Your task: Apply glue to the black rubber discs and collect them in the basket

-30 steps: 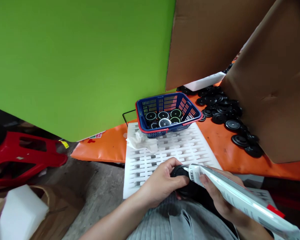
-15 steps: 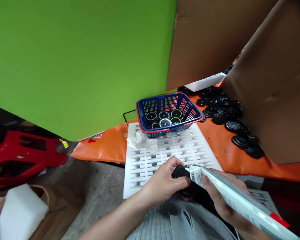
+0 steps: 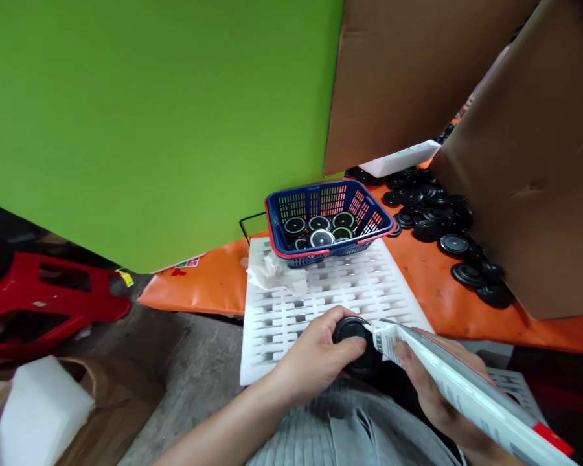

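Note:
A round black disc (image 3: 346,328) is gripped at its left edge by my left hand (image 3: 315,353), with the thumb across its face and the fingers around the rim. My right hand (image 3: 430,395) is closed around a long white squeeze tube (image 3: 471,393) with grey and red markings. The tube slants down to the right, and its narrow nozzle points at the disc's upper right edge. Whether the nozzle touches the rim I cannot tell. Both hands are over my lap, at the near edge of a white slotted board (image 3: 330,301).
A blue basket (image 3: 301,260) with several ringed black discs stands on the board's far end, crumpled white plastic (image 3: 276,275) beside it. Many black discs (image 3: 432,213) lie on the orange surface (image 3: 422,272). A green panel (image 3: 175,129) and cardboard (image 3: 525,194) stand around; a red stool (image 3: 72,268) is left.
My left thumb has shifted slightly up and left over the disc, which shows more of its face. The tube has slid a little to the right along the disc's rim.

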The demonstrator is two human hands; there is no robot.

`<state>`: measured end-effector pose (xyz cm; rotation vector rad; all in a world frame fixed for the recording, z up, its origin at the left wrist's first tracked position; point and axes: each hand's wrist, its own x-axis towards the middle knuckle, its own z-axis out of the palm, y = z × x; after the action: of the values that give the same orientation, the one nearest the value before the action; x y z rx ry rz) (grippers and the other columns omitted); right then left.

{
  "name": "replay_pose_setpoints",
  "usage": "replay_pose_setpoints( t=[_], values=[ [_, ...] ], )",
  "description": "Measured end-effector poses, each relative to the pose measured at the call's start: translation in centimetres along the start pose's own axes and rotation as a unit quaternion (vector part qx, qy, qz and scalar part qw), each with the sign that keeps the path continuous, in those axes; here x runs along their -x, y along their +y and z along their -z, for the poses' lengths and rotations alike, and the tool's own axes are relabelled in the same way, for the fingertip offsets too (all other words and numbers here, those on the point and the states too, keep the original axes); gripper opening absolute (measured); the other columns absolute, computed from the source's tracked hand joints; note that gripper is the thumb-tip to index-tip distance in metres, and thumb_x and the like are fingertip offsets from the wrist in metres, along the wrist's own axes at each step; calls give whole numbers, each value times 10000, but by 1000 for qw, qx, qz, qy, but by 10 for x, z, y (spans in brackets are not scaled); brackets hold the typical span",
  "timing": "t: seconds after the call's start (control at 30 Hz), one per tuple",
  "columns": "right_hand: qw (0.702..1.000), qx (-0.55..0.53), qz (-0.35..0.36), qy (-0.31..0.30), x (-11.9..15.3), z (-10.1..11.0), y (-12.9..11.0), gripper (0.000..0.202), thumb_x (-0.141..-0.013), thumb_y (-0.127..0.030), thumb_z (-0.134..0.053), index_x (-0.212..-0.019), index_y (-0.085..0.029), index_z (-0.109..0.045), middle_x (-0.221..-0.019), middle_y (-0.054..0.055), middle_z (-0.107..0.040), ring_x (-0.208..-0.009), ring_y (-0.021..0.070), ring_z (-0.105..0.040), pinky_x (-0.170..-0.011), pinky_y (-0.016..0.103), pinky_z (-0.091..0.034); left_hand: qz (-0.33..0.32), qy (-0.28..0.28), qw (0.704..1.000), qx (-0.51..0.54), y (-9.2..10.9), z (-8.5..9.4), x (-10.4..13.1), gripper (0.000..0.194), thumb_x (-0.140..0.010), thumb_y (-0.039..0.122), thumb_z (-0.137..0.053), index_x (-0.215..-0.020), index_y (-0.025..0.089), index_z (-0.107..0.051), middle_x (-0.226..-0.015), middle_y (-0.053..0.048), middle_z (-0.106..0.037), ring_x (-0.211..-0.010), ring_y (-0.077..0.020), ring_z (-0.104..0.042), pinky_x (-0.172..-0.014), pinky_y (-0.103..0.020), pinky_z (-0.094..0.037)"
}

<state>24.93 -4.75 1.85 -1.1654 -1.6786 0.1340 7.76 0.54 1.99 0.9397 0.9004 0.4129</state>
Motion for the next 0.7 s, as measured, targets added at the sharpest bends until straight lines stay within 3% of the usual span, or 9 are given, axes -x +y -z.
replay_pose_setpoints(
  t=[0.13, 0.43, 0.6, 0.7],
  values=[
    [1000, 3, 0, 1, 1, -1, -1, 199, -838, -72, -609, -729, -219, -531, -559, -65, -550, -491, 111, -591, -455, 231, -479, 20, 6, 1000, -11, -1, 0, 1, 226, -784, 224, -604, -964, 201, -470, -705, 62, -519, -531, -69, -451, -437, -173, -391],
    [1000, 17, 10, 11, -2, 0, -4, 225, -829, -65, -615, -701, -219, -513, -553, -65, -548, -493, 111, -596, -473, 225, -495, 17, -15, 1000, 20, 1, -2, 0, 232, -761, 198, -609, -988, 166, -572, -765, 12, -598, -593, -95, -542, -504, -208, -474],
    [999, 26, 17, 21, -4, -1, -5, 195, -827, -72, -621, -732, -220, -538, -568, -66, -561, -479, 113, -589, -464, 227, -503, 20, -2, 997, 71, 0, -4, 1, 238, -744, 211, -645, -932, 183, -501, -718, 27, -610, -593, -128, -596, -578, -280, -531],
    [999, 19, 15, 22, -4, -1, -6, 188, -819, -69, -614, -748, -230, -547, -564, -68, -562, -464, 123, -589, -443, 239, -502, 23, 0, 998, 62, 0, -3, 1, 242, -757, 212, -628, -948, 196, -480, -695, 41, -591, -581, -120, -577, -562, -250, -495]
  ],
)
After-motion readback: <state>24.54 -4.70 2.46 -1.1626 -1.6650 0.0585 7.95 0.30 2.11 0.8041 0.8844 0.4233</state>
